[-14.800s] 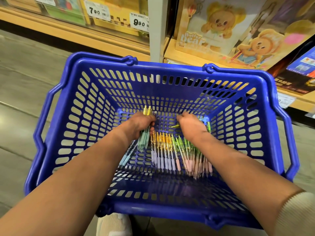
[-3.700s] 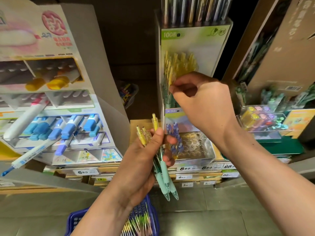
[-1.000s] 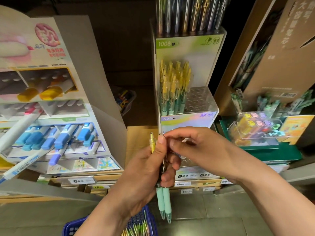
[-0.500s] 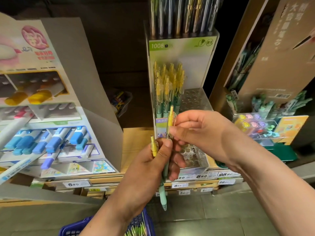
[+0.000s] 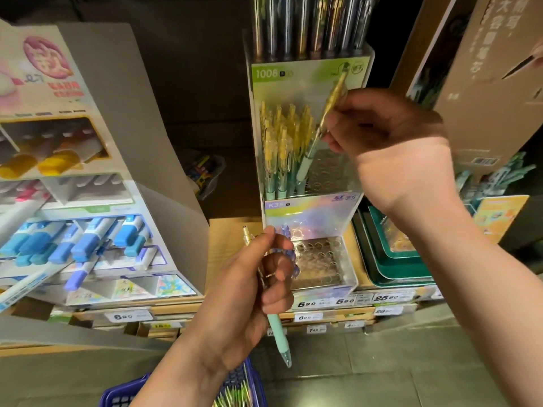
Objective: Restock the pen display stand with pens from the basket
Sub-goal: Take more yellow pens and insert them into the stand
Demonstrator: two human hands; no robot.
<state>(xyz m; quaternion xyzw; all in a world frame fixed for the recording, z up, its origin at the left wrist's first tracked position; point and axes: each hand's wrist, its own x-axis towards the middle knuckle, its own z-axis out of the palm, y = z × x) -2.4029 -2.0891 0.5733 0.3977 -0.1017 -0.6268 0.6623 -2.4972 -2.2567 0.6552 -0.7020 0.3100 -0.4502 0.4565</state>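
The clear tiered pen display stand (image 5: 308,212) stands on the shelf ahead. Its middle tier holds several yellow-topped, mint-gripped pens (image 5: 282,148) on the left, with bare holes on the right. My right hand (image 5: 382,127) pinches one such pen (image 5: 320,127), tilted, its mint tip low over the middle tier beside the standing pens. My left hand (image 5: 249,289) grips one more pen (image 5: 276,333), tip down, in front of the lower tier, where purple pens (image 5: 289,254) partly show behind my fingers. The blue basket (image 5: 235,389) with more pens peeks in at the bottom edge.
A cardboard marker display (image 5: 82,201) with blue and yellow highlighters stands to the left. Green trays (image 5: 393,259) and a brown cardboard display (image 5: 484,83) stand to the right. Price tags (image 5: 323,302) line the shelf edge below the stand.
My right hand has pulled one pen out of my left hand's grip and lifted it up and right to the stand's middle tier. My left hand now holds a single pen.
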